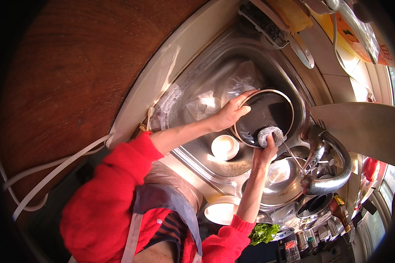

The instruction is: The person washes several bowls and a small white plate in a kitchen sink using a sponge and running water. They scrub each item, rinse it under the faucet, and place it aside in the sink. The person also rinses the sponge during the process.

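Observation:
My left hand (234, 111) grips the pale rim of a round, dark-lined pot (266, 111), which is tilted above the stainless steel sink (197, 154). A silvery scouring pad (266, 135) is under the fingers of my right hand (266, 152), pressed to the lower rim of that pot. A thin stream of water falls from the curved metal faucet (329, 185) to the pad. Below my left forearm a white bowl (225, 147) sits in the sink. Clear plastic bags (240, 80) lie in the basin beyond my left hand.
A second basin beside the faucet holds a metal bowl (283, 177). Near my right forearm are a white basin (221, 210) and green lettuce (264, 232). A cleaver-like flat panel (358, 126) stands behind the faucet. A serrated knife (301, 52) and a toothbrush (150, 115) rest along the edges.

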`<state>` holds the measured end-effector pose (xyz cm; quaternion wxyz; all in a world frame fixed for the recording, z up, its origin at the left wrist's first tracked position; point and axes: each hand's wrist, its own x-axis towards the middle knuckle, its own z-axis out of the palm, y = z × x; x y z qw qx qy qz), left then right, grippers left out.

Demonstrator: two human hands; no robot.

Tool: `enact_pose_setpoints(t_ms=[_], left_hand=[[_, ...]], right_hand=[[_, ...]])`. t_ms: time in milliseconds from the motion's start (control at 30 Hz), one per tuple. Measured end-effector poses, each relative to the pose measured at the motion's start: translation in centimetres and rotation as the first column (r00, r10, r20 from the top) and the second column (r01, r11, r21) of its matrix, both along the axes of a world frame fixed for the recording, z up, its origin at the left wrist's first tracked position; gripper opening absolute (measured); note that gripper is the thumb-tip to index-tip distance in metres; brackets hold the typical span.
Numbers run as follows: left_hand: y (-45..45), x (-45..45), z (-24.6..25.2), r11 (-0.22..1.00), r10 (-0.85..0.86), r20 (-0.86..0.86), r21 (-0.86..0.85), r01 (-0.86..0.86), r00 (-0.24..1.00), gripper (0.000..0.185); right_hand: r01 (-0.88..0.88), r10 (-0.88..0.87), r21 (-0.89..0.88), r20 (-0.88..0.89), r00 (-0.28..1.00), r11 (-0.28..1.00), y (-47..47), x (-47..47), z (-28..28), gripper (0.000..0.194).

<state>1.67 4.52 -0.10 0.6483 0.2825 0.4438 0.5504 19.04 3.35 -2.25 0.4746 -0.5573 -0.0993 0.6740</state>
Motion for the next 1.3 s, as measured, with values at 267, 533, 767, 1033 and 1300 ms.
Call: enact_pose_setpoints(t_ms=[267, 533, 767, 1033, 1300], left_hand=[[-1.1, 2.9, -3.2, 0.931, -0.011, 0.261, -0.350, 0.106, 0.965, 0.045], [5.8, 2.0, -0.8, 0.792, -0.162, -0.818, 0.226, 0.567, 0.552, 0.016], [5.1, 3.3, -0.5, 0.701, -0.097, -0.799, 0.368, 0.610, 0.593, 0.011], [0.7, 7.1, -4.1, 0.809, 0.414, -0.176, -0.378, -0.450, 0.893, 0.017], [-1.1, 7.6, -4.6, 0.980, 0.151, -0.665, 0.006, -0.198, 0.731, 0.056]], right_hand=[[0.076, -0.099, 0.080, 0.357, 0.929, 0.994, -0.5, -0.5, 2.2, 0.034], [-0.565, 0.321, -0.041, 0.855, 0.407, 0.824, 1.9, 2.3, 6.8, 0.017], [-0.649, 0.402, -0.073, 0.835, 0.375, 0.757, 1.9, 3.7, 5.7, 0.024], [0.243, -0.240, 0.034, 0.341, 0.909, 0.969, -1.2, -0.8, 2.0, 0.033], [0.135, -0.140, 0.047, 0.505, 0.852, 0.990, 0.6, 0.1, 3.2, 0.038]])
